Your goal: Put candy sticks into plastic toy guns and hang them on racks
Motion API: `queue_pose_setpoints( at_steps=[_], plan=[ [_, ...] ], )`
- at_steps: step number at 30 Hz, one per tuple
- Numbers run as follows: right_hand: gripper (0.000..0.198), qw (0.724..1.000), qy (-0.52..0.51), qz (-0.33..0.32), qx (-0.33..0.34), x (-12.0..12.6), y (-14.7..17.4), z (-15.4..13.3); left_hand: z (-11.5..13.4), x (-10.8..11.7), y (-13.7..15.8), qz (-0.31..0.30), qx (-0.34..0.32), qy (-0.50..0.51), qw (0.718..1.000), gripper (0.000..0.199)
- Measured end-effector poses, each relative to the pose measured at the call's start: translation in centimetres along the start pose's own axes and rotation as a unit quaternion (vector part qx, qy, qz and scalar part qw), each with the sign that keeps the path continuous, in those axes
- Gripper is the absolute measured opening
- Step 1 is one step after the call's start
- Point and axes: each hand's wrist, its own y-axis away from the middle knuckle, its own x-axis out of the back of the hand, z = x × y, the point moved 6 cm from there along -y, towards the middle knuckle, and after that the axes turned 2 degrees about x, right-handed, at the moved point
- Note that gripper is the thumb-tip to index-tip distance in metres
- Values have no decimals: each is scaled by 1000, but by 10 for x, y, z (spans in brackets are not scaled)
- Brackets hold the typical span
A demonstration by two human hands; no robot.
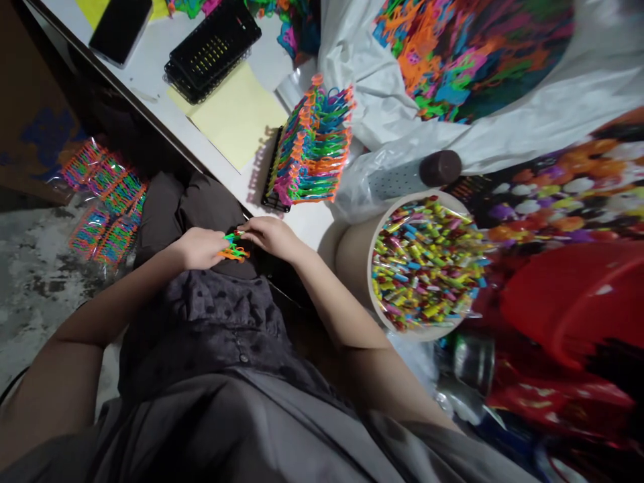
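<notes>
My left hand is closed around a few small green and orange plastic pieces, which stick out past its fingers above my lap. My right hand meets them from the other side, thumb and finger pinched at the green end. A tiny red bit shows at that pinch, too small to name. Just beyond my right hand, on the white table, a black rack carries dense rows of similar colourful plastic pieces.
A bucket of small wrapped colourful sticks stands to the right. Behind it are a dark-capped bottle and a white sack of plastic pieces. Black trays, yellow paper and a phone lie on the table. Bagged pieces sit left.
</notes>
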Motion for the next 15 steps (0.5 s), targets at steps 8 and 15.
queue_pose_setpoints(
  at_steps=[8,15],
  plan=[
    [20,998,60,-17,0,-7,5,3,3,2,-2,8,5,-3,1000,30],
    [21,975,156,120,99,78,-5,-88,-27,23,4,58,-18,280,958,36]
  ],
)
